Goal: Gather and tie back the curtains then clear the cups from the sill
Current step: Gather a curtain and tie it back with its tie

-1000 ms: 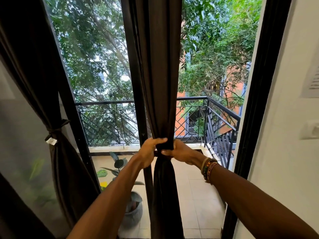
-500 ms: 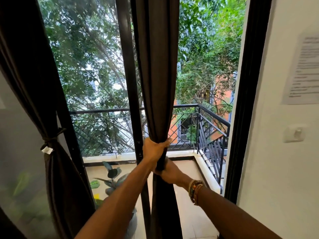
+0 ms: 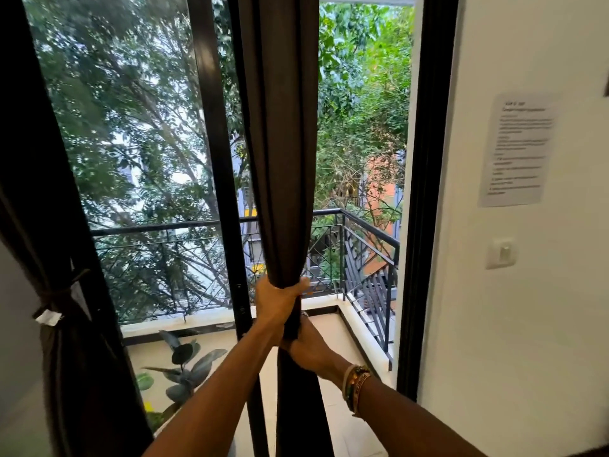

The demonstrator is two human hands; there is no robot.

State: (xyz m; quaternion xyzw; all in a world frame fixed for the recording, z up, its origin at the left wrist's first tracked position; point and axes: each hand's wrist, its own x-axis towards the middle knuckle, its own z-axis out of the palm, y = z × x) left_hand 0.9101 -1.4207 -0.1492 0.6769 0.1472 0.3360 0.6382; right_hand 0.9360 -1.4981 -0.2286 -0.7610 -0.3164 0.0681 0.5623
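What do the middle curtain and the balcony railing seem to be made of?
The curtain: dark brown cloth, matte, likely woven; it hangs in soft folds and bunches where gripped. The railing: probably metal painted black; thin straight bars, faint sheen.

The middle curtain [image 3: 283, 159] hangs before the door frame [image 3: 211, 127] — tied curtain [image 3: 75, 357] left, notice [image 3: 517, 150] right.

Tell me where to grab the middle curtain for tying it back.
Grip the middle curtain at its waist, where the left hand and right hand hold the folds bunched narrow. Come from the room side, fingers curled round it; higher up the cloth spreads wider.
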